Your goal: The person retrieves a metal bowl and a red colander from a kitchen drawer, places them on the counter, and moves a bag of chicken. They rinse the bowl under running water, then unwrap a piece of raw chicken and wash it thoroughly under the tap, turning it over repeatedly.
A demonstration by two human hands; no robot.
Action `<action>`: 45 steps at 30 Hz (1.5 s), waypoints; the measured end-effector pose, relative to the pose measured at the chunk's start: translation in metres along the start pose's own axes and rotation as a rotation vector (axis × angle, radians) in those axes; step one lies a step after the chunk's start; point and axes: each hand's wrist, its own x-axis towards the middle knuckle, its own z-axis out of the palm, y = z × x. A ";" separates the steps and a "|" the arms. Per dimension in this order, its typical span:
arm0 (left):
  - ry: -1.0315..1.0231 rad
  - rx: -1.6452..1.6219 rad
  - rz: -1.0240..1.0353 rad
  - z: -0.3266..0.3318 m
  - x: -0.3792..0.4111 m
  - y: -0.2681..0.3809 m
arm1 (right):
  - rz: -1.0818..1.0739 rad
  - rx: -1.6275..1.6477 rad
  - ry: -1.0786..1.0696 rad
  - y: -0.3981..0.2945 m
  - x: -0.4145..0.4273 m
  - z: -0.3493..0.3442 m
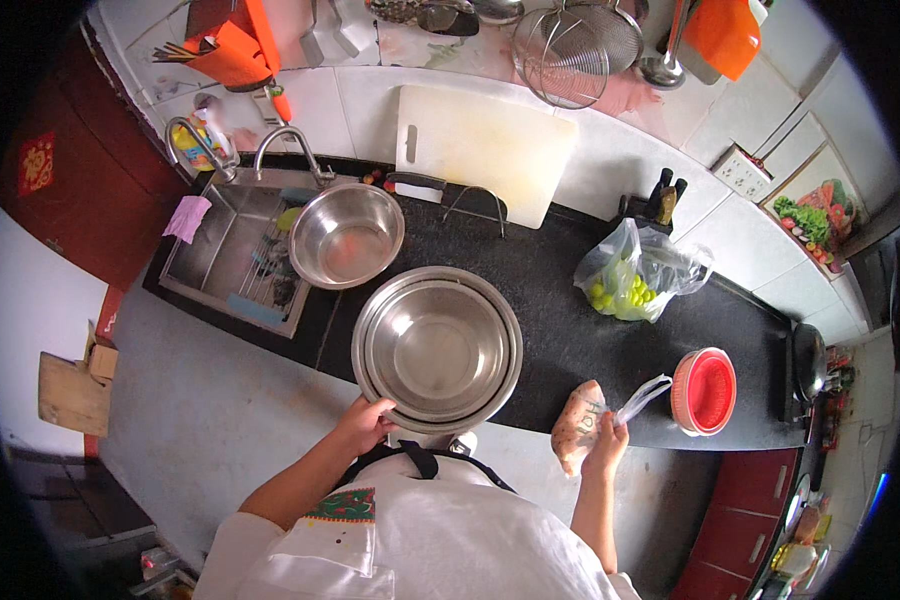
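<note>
My left hand (366, 426) grips the near rim of nested stainless steel bowls (441, 341) at the edge of the black countertop. Over the counter's front edge, my right hand (607, 448) holds a knotted clear plastic bag of pinkish food (579, 427) by its neck; the bag bears green writing and its exact contents are unclear. To the right of that hand sits a red plastic basket (703, 391). Another steel bowl (347, 236) stands beside the sink, with a little reddish matter or reflection at its bottom.
A steel sink (225, 255) with faucets is at the left. A white cutting board (487, 150) leans on the wall behind a black-handled knife (416, 184). A plastic bag of green fruit (630, 281) and a knife block (649, 206) stand at the right back.
</note>
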 end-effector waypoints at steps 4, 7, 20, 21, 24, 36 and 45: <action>0.059 -0.002 0.015 0.009 0.003 -0.004 | -0.043 -0.043 -0.074 -0.003 0.006 0.005; 0.073 -0.013 0.031 0.003 0.003 -0.010 | -0.072 -0.098 -0.132 0.005 0.020 0.025; 0.118 0.053 0.070 -0.040 -0.041 0.045 | -0.211 -0.504 -0.210 0.039 0.068 0.196; 0.109 0.031 0.054 -0.056 -0.041 0.049 | -0.239 -0.563 -0.255 0.042 0.058 0.199; 0.070 0.009 0.053 -0.078 -0.037 0.054 | -0.298 -0.388 -0.301 0.050 0.020 0.182; -0.010 0.130 -0.203 -0.115 -0.005 0.093 | 0.607 0.464 0.516 0.251 -0.003 0.067; -0.161 0.107 -0.412 -0.145 0.012 0.103 | 0.450 0.838 0.427 0.247 0.016 0.095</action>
